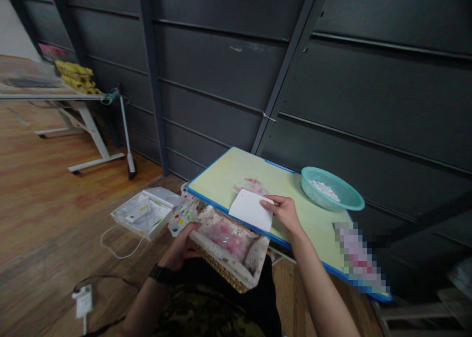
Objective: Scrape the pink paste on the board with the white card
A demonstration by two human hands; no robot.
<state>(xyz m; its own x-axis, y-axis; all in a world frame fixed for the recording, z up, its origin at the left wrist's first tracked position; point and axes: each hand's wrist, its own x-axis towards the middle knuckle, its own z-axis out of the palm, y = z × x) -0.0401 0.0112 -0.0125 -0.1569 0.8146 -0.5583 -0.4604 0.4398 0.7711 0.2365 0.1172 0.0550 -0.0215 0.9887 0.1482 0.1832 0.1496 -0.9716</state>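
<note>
My left hand [184, 246] grips the left end of a lined wicker basket [217, 265], held over my lap just below the table's front edge. Inside the basket lies something pink in clear plastic [228, 238]. In my right hand [282, 214] is a flat white scraper [250, 206], pinched at its right side between thumb and fingers. The scraper is tilted at the edge of the pale yellow tabletop [221, 174], its lower part over the basket. Right behind it, a patch of pinkish bits [254, 183] lies on the tabletop.
A turquoise strainer [342, 189] with white pieces stands at the table's back right; a pixelated item [359, 256] lies at the right corner. An open white box [136, 211] with a cord is on the floor at left, near a power strip [84, 301]. Dark panels [214, 56] rise behind.
</note>
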